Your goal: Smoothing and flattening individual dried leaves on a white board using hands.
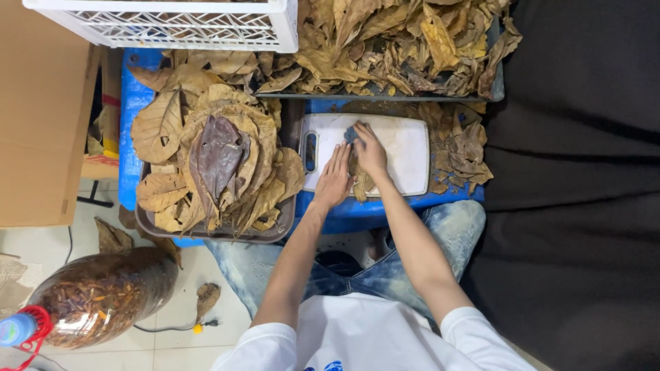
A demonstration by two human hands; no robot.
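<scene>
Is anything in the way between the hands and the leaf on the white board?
No. The left hand lies flat on the leaf, the right hand presses its upper part, on the white cutting board. Nothing visible lies between.

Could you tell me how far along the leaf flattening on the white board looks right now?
Done: a grey tray already holds a stack of flat brown dried leaves. In hand: the left hand and the right hand press one brown leaf on the white plastic cutting board. Left: a large heap of crumpled dry leaves behind the board.
</scene>
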